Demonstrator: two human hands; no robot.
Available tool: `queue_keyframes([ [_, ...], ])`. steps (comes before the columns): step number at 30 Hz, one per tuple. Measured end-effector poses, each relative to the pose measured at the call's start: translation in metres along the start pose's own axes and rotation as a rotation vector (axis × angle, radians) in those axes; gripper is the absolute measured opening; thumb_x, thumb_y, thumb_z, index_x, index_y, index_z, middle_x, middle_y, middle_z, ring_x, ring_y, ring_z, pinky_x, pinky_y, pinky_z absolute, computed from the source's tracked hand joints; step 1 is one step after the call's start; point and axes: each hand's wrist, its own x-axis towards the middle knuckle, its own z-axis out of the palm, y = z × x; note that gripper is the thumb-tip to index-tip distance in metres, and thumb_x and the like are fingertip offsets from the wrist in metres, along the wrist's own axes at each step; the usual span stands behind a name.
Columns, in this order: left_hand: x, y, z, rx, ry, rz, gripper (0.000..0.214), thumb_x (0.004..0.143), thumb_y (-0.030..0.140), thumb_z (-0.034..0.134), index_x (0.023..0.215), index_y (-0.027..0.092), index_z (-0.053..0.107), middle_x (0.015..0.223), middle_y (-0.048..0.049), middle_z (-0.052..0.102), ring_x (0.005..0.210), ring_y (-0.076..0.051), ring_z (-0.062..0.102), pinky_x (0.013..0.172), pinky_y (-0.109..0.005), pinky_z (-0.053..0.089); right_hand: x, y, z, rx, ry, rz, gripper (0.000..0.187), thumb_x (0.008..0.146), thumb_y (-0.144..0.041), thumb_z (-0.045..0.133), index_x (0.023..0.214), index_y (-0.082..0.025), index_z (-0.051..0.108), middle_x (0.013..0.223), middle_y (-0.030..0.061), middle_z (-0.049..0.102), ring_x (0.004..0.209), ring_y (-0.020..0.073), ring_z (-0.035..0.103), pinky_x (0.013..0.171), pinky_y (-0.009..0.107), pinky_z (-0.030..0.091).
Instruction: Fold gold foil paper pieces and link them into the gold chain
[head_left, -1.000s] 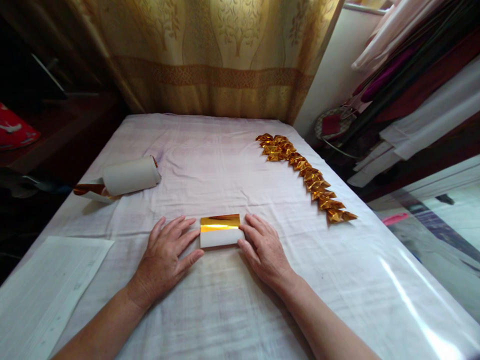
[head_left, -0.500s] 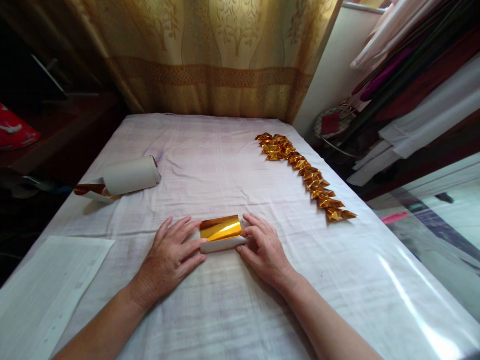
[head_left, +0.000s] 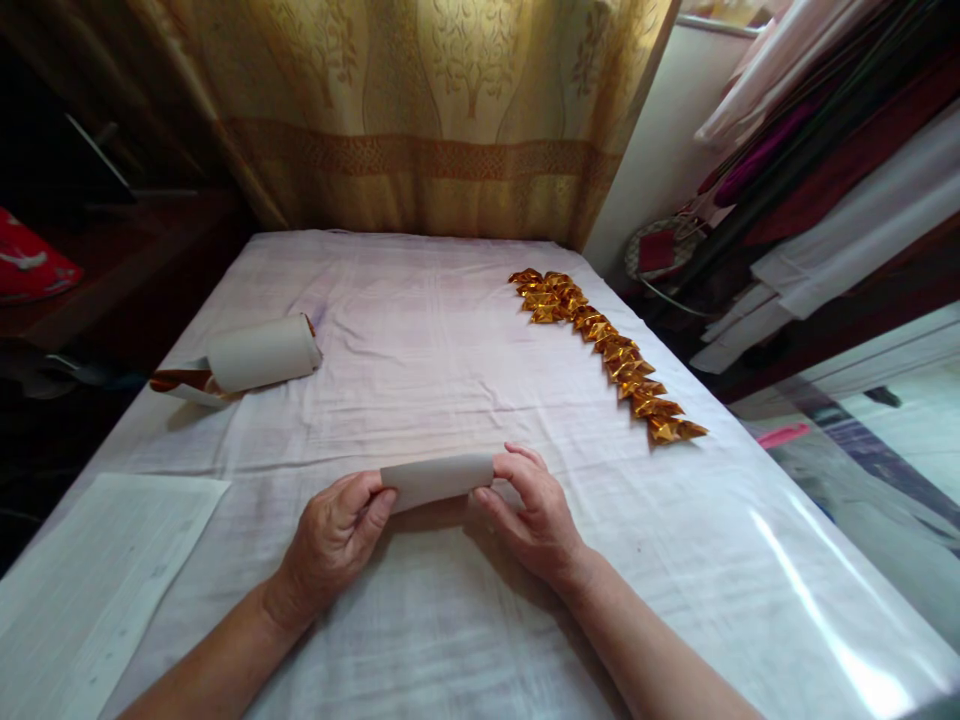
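Observation:
A folded piece of foil paper (head_left: 439, 480) is stretched between my two hands, its whitish-grey back toward me and its gold face hidden. My left hand (head_left: 337, 530) pinches the left end between thumb and fingers. At the other end, my right hand (head_left: 536, 510) grips the paper with the thumb in front and the fingers behind. The strip looks slightly raised, with a shadow on the sheet beneath it. To the right, a row of folded gold foil pieces (head_left: 619, 360) runs across the white bedsheet (head_left: 420, 350).
A roll of white-backed gold foil paper (head_left: 262, 353) lies on the left with a loose end. Nearer me on that side is a flat pale sheet (head_left: 97, 580). A gold curtain (head_left: 450, 120) hangs behind, and clothes (head_left: 840, 170) hang at the right.
The strip, which lay on the sheet with its gold face partly showing, now shows only its pale back. My left fingers have closed from spread to a pinch, and both hands hold its ends.

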Motion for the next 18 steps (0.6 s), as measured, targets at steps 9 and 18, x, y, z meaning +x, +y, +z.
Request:
queue_keyframes([
  [9, -0.003, 0.003, 0.011, -0.236, -0.061, -0.307, 0.051, 0.098, 0.037, 0.047, 0.145, 0.019, 0.039, 0.078, 0.0027, 0.071, 0.065, -0.011, 0.067, 0.064, -0.021, 0.056, -0.001, 0.007, 0.006, 0.011, 0.058, 0.271, 0.034, 0.091, -0.030, 0.054, 0.124, -0.021, 0.058, 0.076, 0.0002, 0.068, 0.070, 0.0168, 0.065, 0.066, 0.028, 0.052],
  [18, -0.002, 0.003, 0.008, 0.235, -0.344, 0.323, 0.044, 0.097, 0.033, 0.053, 0.140, 0.028, 0.053, 0.144, -0.0052, 0.056, 0.140, -0.026, 0.042, 0.119, -0.048, 0.029, 0.006, 0.024, 0.010, -0.170, 0.024, 0.233, 0.038, 0.090, -0.027, 0.053, 0.127, -0.021, 0.061, 0.076, 0.0010, 0.069, 0.074, 0.0188, 0.064, 0.079, 0.034, 0.050],
])
